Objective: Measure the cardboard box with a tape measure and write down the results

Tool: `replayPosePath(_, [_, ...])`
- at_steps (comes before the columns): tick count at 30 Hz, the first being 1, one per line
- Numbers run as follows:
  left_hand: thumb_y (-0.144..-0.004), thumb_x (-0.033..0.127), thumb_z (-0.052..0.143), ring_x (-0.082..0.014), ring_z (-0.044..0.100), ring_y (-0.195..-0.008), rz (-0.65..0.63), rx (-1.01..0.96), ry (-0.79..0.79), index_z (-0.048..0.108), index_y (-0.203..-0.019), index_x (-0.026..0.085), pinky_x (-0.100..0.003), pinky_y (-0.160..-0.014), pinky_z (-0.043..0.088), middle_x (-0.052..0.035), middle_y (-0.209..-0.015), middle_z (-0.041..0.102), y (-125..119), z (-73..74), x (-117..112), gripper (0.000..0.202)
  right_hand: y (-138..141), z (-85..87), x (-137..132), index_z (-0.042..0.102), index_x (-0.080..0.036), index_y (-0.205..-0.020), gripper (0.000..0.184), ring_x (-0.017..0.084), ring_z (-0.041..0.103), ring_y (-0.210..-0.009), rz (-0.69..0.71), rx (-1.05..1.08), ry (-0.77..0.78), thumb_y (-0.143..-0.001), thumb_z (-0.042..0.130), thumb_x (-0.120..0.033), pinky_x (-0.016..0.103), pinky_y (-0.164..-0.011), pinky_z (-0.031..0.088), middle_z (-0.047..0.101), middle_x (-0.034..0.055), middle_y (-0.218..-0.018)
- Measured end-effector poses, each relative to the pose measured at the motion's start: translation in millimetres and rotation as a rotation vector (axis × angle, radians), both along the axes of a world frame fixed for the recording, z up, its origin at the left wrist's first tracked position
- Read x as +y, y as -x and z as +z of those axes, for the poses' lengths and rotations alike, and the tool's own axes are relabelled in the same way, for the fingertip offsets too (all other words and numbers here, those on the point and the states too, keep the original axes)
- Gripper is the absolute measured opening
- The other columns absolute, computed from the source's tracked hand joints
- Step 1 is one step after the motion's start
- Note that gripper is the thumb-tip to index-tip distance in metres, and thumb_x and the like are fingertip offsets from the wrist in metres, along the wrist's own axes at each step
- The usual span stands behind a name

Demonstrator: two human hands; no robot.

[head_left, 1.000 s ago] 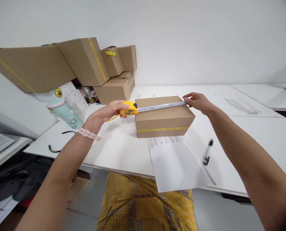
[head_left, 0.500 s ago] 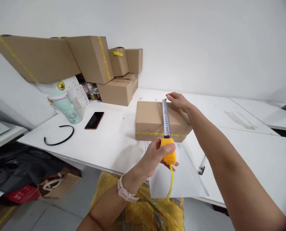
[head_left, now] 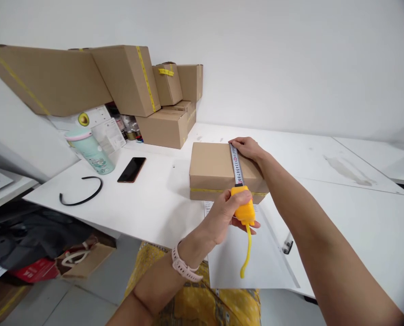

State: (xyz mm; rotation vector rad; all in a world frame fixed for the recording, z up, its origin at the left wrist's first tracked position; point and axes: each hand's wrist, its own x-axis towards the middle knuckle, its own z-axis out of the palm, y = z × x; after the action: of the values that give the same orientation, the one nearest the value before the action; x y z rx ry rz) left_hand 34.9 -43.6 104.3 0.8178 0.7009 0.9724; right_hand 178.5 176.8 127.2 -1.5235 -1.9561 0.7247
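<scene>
My left hand (head_left: 222,213) is wrapped round the yellow case of a tape measure (head_left: 243,204), just in front of a closed cardboard box (head_left: 210,160). A yellow strap dangles from the case. The silver blade (head_left: 237,167) runs out across the box's top toward its far edge. There my right hand (head_left: 247,148) holds the blade's tip at the box's back edge, fingers closed at it; the exact grip is partly hidden. Printed numbers show along the blade. Below the case lies a white sheet of paper (head_left: 246,262), partly under the box.
Several cardboard boxes (head_left: 127,81) are stacked at the back left. A mint tumbler (head_left: 93,154), a black phone (head_left: 132,170) and a black hairband (head_left: 86,199) lie or stand on the left of the white table (head_left: 147,213). A pen-like item (head_left: 287,244) is right of the paper.
My right hand has come down onto the blade's tip at the box's far edge. My left hand and the case have shifted slightly right and forward, with less blade showing.
</scene>
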Motion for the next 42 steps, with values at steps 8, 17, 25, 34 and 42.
replayPosePath(8, [-0.065,0.062,0.084,-0.0169,0.069,-0.062,-0.003,0.001,0.007,0.052,-0.098,0.023,-0.029,-0.052,0.059,0.0014,-0.079,0.058,-10,-3.5,-5,0.061,5,-4.9,5,0.079,-0.025,-0.103,0.029,0.032,0.064,-0.115,0.054,0.052,-0.030,-0.087,0.066,-0.045,0.055,-0.106,0.046,0.078,0.0081,-0.113])
replayPosePath(17, [-0.069,0.047,0.087,-0.0209,0.069,-0.081,0.315,0.252,-0.228,0.052,-0.122,0.028,-0.033,-0.067,0.061,-0.0041,-0.096,0.064,40,-18.2,-40,0.066,-48,5.7,-29,0.065,-0.029,-0.135,0.057,0.026,0.064,-0.123,-0.107,0.444,-0.153,-0.094,0.052,-0.066,0.041,-0.106,0.050,0.071,0.0092,-0.130])
replayPosePath(25, [-0.071,0.054,0.082,-0.0207,0.072,-0.073,0.437,0.368,-0.232,0.050,-0.114,0.025,-0.032,-0.055,0.059,-0.0014,-0.100,0.062,104,-45.9,-16,0.061,-96,-40.8,-109,0.062,-0.028,-0.143,0.083,0.032,0.064,-0.117,-0.150,0.223,-0.066,-0.090,0.033,-0.085,0.048,-0.106,0.049,0.072,0.0112,-0.121])
replayPosePath(34, [-0.070,0.053,0.080,-0.0151,0.068,-0.063,0.486,0.344,-0.380,0.053,-0.106,0.021,-0.030,-0.052,0.056,-0.0028,-0.102,0.065,128,22.1,38,0.055,-62,19.3,-97,0.072,-0.026,-0.098,0.049,0.033,0.063,-0.108,-0.262,0.126,-0.230,-0.087,0.060,-0.072,0.046,-0.093,0.052,0.068,0.0126,-0.117])
replayPosePath(42, [-0.069,0.043,0.087,-0.0152,0.065,-0.070,0.241,0.247,-0.396,0.052,-0.117,0.027,-0.028,-0.055,0.058,-0.0039,-0.105,0.064,92,-1.3,-13,0.061,-41,15.4,-75,0.069,-0.027,-0.103,0.029,0.031,0.062,-0.111,-0.065,-0.070,-0.548,-0.099,0.041,-0.032,0.051,-0.104,0.041,0.073,0.0093,-0.110])
